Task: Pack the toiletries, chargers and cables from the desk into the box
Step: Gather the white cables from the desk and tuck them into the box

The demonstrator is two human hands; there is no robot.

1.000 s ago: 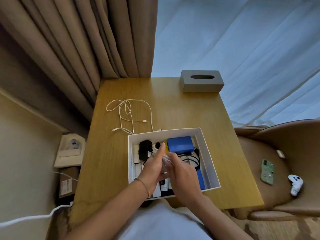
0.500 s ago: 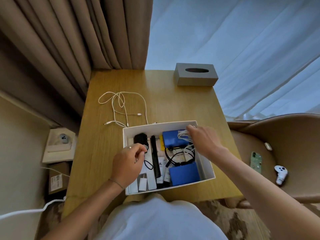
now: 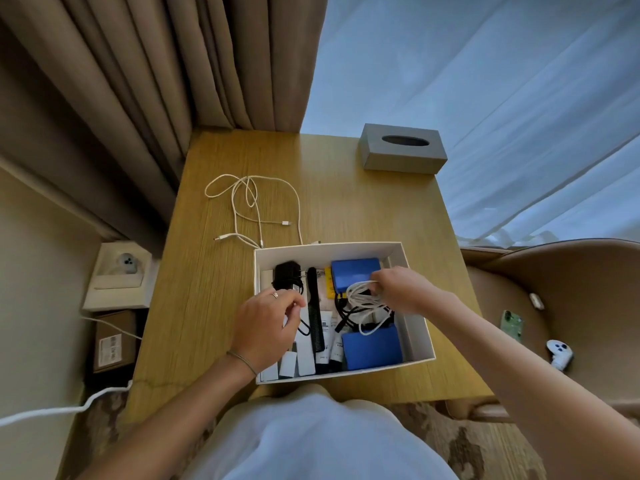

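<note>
A white box (image 3: pixel 417 327) stands on the wooden desk (image 3: pixel 214 306) near its front edge. Inside lie two blue packs (image 3: pixel 353 273), a black charger (image 3: pixel 285 273), a black comb (image 3: pixel 314 308), white tubes (image 3: pixel 323 344) and black cables (image 3: pixel 346 315). My right hand (image 3: pixel 405 289) is over the box's right half, shut on a coiled white cable (image 3: pixel 363 301) that hangs into the box. My left hand (image 3: pixel 268 325) hovers over the box's left side, fingers curled, pinching something small I cannot make out. A loose white cable (image 3: pixel 252 202) lies on the desk behind the box.
A grey tissue box (image 3: pixel 401 152) sits at the desk's back right. Curtains hang behind. A wall socket (image 3: pixel 123 271) and a cardboard box (image 3: pixel 112 342) are to the left. On a chair (image 3: pixel 571 271) to the right lie a phone (image 3: pixel 512 325) and a white controller (image 3: pixel 559 353).
My hands were together over the box's middle; they have separated. The right hand carried the coiled white cable to the right half and now lowers it between the blue packs.
</note>
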